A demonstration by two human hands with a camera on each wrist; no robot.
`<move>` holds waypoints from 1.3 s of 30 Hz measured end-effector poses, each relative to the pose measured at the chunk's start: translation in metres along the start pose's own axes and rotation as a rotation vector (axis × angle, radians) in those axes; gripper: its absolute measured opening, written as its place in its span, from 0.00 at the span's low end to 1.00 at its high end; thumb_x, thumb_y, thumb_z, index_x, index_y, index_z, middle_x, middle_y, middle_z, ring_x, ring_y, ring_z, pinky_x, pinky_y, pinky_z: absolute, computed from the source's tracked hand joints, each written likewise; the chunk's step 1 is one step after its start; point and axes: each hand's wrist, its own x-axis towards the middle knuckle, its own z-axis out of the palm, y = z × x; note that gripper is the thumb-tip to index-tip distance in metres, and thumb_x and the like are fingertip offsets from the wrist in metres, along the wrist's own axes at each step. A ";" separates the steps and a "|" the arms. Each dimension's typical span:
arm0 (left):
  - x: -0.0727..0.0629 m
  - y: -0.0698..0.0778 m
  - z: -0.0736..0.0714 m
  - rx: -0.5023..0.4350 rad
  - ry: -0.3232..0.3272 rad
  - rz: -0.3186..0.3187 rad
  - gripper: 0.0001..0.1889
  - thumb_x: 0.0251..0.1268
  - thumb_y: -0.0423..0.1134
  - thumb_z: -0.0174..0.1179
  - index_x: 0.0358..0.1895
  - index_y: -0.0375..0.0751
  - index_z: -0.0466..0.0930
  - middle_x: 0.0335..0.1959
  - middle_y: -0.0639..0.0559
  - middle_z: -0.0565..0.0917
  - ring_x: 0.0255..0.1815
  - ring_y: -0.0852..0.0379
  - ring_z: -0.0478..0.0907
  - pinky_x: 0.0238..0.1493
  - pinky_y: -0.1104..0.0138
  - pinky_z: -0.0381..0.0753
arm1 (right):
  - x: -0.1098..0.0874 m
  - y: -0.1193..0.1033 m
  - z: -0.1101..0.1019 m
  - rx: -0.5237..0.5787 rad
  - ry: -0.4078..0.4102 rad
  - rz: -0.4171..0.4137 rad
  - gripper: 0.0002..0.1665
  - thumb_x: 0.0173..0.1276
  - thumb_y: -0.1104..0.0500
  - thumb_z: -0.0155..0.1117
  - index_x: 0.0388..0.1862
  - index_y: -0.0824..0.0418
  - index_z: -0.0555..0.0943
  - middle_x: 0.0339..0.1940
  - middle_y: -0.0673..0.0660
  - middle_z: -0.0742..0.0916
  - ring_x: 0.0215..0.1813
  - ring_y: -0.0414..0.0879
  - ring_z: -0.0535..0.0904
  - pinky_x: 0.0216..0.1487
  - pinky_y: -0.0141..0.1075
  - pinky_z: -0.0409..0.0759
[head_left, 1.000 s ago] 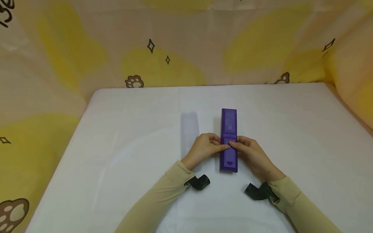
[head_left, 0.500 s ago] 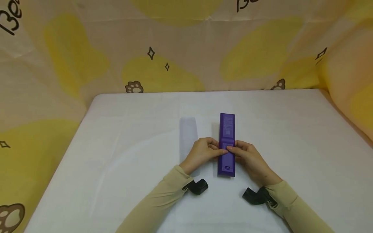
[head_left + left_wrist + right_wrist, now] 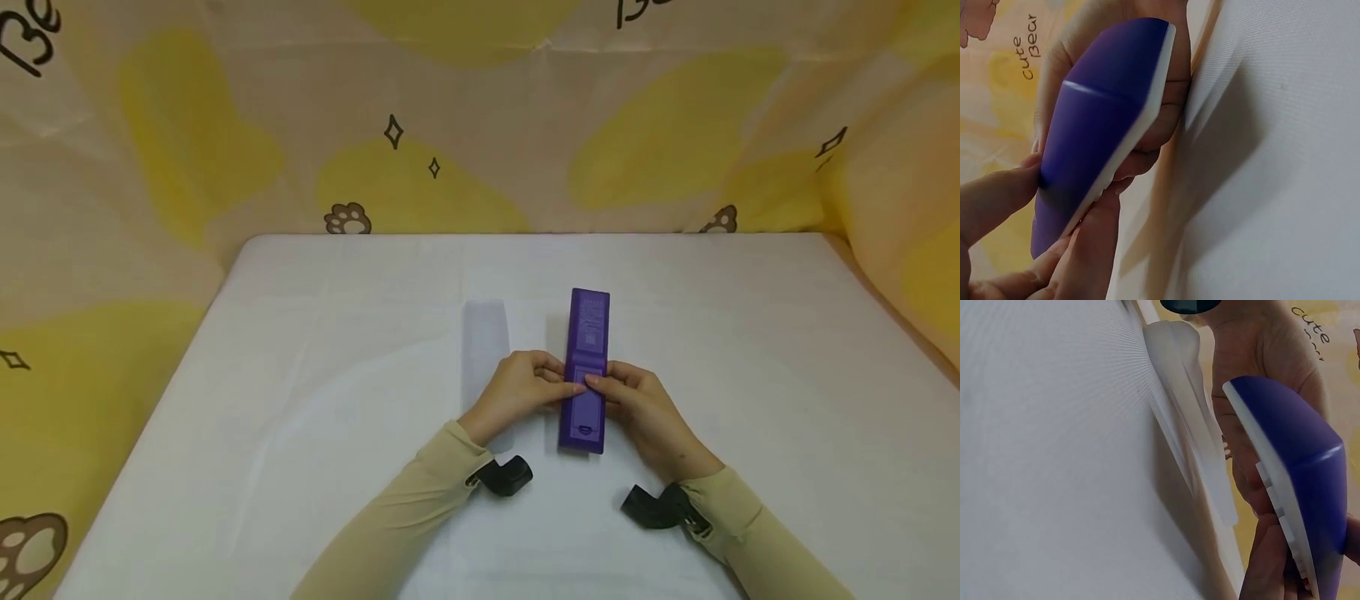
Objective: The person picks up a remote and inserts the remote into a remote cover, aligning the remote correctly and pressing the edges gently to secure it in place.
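Observation:
A purple remote control (image 3: 590, 325) is held back side up over the white table, its battery cover (image 3: 586, 414) facing me. My left hand (image 3: 516, 390) grips its left edge, thumb on the battery cover and fingers underneath. From the other side my right hand (image 3: 651, 410) grips it the same way, the two thumb tips close together. In the left wrist view the remote (image 3: 1104, 125) shows a purple back and white front and hangs above the tabletop. White buttons (image 3: 1280, 509) along its front face down in the right wrist view.
A clear plastic sleeve (image 3: 484, 337) lies on the white tabletop (image 3: 360, 400), left of the remote and partly behind my left hand. Black wrist mounts (image 3: 506, 477) sit on both cuffs. A yellow patterned cloth (image 3: 480, 125) hangs behind the table.
The head view has shifted a little. The remote now tilts slightly, its far end leaning further right. Both hands keep their grip, thumbs still on the battery cover.

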 end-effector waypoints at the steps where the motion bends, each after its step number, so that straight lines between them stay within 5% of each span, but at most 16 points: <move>1: 0.000 0.000 -0.001 0.011 -0.002 0.005 0.16 0.51 0.37 0.71 0.40 0.31 0.81 0.31 0.46 0.86 0.27 0.59 0.82 0.29 0.70 0.80 | 0.000 0.000 0.000 0.007 -0.002 -0.004 0.21 0.69 0.59 0.58 0.53 0.75 0.71 0.38 0.52 0.85 0.40 0.41 0.82 0.44 0.33 0.80; 7: -0.001 0.005 -0.013 0.049 -0.045 0.034 0.14 0.54 0.39 0.69 0.40 0.33 0.83 0.29 0.48 0.86 0.27 0.57 0.83 0.29 0.69 0.80 | 0.000 0.001 0.000 0.079 -0.016 -0.012 0.11 0.69 0.62 0.57 0.47 0.67 0.75 0.36 0.52 0.86 0.37 0.41 0.82 0.41 0.33 0.81; 11: -0.004 0.007 -0.029 -0.037 -0.059 0.029 0.12 0.58 0.36 0.66 0.40 0.29 0.82 0.30 0.43 0.86 0.28 0.54 0.84 0.33 0.66 0.83 | 0.000 0.001 0.001 0.101 -0.020 -0.013 0.07 0.69 0.63 0.58 0.44 0.63 0.78 0.34 0.51 0.86 0.35 0.40 0.82 0.39 0.33 0.81; 16: -0.011 -0.001 -0.058 -0.107 0.005 0.013 0.10 0.61 0.32 0.63 0.39 0.25 0.80 0.32 0.37 0.85 0.28 0.56 0.84 0.35 0.64 0.84 | -0.001 0.000 0.001 0.118 -0.012 -0.010 0.06 0.68 0.64 0.58 0.42 0.62 0.79 0.33 0.51 0.86 0.33 0.40 0.82 0.37 0.32 0.81; 25: -0.032 -0.021 -0.100 0.057 0.152 -0.046 0.12 0.63 0.38 0.61 0.37 0.29 0.81 0.27 0.45 0.85 0.27 0.55 0.84 0.35 0.66 0.83 | -0.001 0.000 -0.001 0.110 -0.026 -0.007 0.06 0.68 0.64 0.59 0.42 0.63 0.78 0.33 0.51 0.86 0.34 0.41 0.82 0.38 0.33 0.81; 29: -0.034 -0.028 -0.107 0.077 0.196 -0.122 0.12 0.64 0.39 0.61 0.38 0.29 0.80 0.30 0.44 0.85 0.29 0.56 0.84 0.36 0.67 0.83 | 0.000 0.001 -0.001 0.102 -0.028 -0.005 0.06 0.68 0.64 0.58 0.43 0.63 0.78 0.33 0.51 0.86 0.33 0.41 0.82 0.38 0.33 0.81; 33: -0.031 -0.034 -0.108 0.003 0.210 -0.163 0.12 0.66 0.35 0.58 0.43 0.26 0.78 0.36 0.39 0.84 0.34 0.55 0.84 0.39 0.67 0.83 | 0.000 0.001 0.000 0.088 -0.031 0.003 0.08 0.68 0.64 0.59 0.44 0.64 0.77 0.33 0.51 0.86 0.33 0.41 0.82 0.38 0.33 0.81; 39: -0.026 -0.036 -0.109 -0.141 0.141 -0.213 0.16 0.67 0.36 0.56 0.49 0.22 0.75 0.41 0.37 0.83 0.35 0.57 0.83 0.40 0.68 0.82 | 0.000 0.002 0.001 0.073 -0.052 0.011 0.10 0.68 0.63 0.59 0.45 0.67 0.76 0.33 0.52 0.86 0.33 0.42 0.83 0.38 0.34 0.82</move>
